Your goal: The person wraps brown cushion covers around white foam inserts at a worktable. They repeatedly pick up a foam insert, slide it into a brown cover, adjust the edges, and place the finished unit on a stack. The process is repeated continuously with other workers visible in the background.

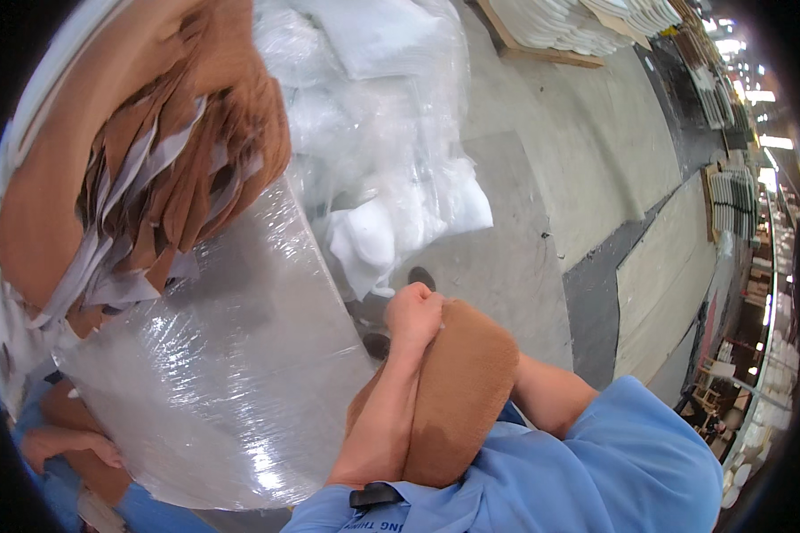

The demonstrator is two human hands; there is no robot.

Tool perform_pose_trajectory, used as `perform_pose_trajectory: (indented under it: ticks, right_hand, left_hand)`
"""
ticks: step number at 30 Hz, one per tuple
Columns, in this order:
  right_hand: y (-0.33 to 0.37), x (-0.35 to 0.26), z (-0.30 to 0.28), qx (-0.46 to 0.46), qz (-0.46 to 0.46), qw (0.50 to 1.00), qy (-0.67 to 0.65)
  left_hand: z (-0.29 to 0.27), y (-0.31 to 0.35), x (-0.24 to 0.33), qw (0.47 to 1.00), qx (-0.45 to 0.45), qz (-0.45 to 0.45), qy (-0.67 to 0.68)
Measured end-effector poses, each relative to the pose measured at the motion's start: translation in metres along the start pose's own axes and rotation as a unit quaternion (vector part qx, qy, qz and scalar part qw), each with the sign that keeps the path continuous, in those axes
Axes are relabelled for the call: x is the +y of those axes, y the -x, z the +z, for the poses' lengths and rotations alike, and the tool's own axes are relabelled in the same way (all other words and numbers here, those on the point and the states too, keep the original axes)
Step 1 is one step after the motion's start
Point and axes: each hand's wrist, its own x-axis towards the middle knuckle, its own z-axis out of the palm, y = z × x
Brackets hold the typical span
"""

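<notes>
In the head view, a brown plush-covered cushion (pixel 460 391) is held against the front of the wearer's blue shirt (pixel 587 462), just beside the film-covered surface (pixel 240 382). The left hand (pixel 415 311) is curled tight at the cushion's upper corner, its forearm lying across the near side. The right forearm (pixel 551 391) passes behind the cushion, so the right hand is hidden and I cannot tell whether it grips or only supports.

A heap of brown fabric pieces (pixel 213 169) with pale backing lies on the far left of the surface. Beyond, white padding (pixel 373 115) in clear wrap sits over the concrete floor (pixel 524 204). At lower left, a co-worker's hand (pixel 98 447) lies by more brown material; its grip is unclear.

The main risk, I judge, is a slip: should the left fingers lose that corner while the body's pressure eases, the cushion could drop to the floor and pick up dirt. The slick film could also let the heap slide if knocked, and the loose padding nearby could snag a foot.
</notes>
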Motion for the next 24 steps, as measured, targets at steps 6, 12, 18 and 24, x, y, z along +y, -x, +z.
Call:
perform_pose_trajectory:
  ticks: [6,12,18,24]
  right_hand:
    - [-0.010,-0.004,0.004,-0.019,-0.021,0.998,0.062]
    - [-0.003,0.007,0.012,-0.028,-0.091,0.992,0.077]
    - [-0.006,0.002,0.052,0.097,0.091,0.980,-0.146]
    - [0.000,0.001,0.055,0.167,0.198,0.856,-0.448]
  left_hand:
    - [-0.009,0.000,-0.010,1.000,0.019,-0.015,-0.016]
    - [-0.009,0.011,-0.044,0.996,0.072,-0.015,-0.058]
    - [-0.026,0.013,-0.032,0.996,-0.027,-0.056,0.062]
    - [-0.025,0.024,-0.015,0.968,-0.136,-0.153,0.145]
